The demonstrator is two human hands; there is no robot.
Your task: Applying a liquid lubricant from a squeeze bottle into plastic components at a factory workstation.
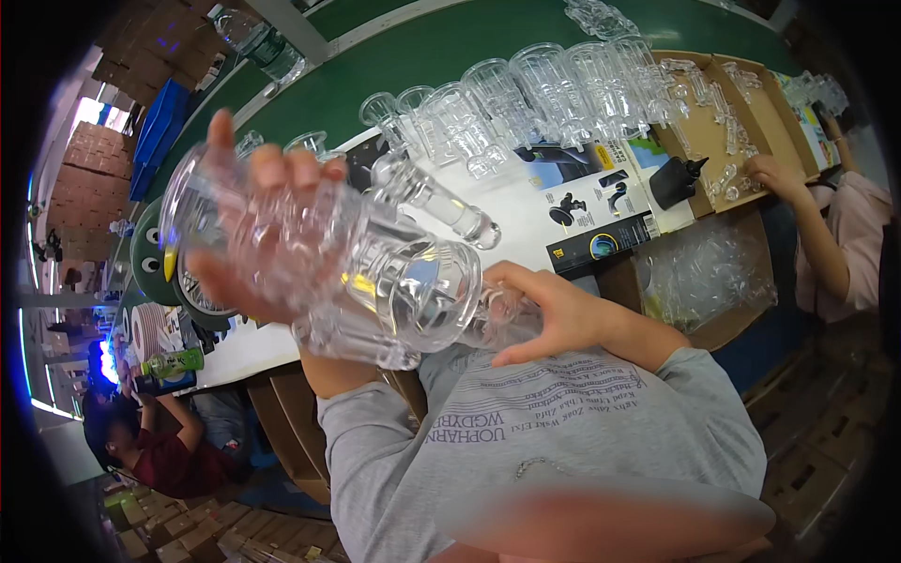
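Observation:
A large clear glass water pipe (413,281) is held up in front of my chest, tilted, with its wide round end toward the upper left. My left hand (246,230) wraps round its wide part, partly seen through the glass. At the narrower end, my right hand (563,314) grips the clear tube between thumb and fingers. A glass side tube (436,202) sticks out beside the main body. Beyond my hands, a row of similar clear glass pieces (540,89) stands on the table.
A cardboard tray (784,122) of small glass parts lies at the right, a co-worker's hand (774,176) at it. Nearby are a black nozzle bottle (674,183) and a bag of clear pieces (704,272). A water bottle (258,45) is far left; another person (178,460) sits lower left.

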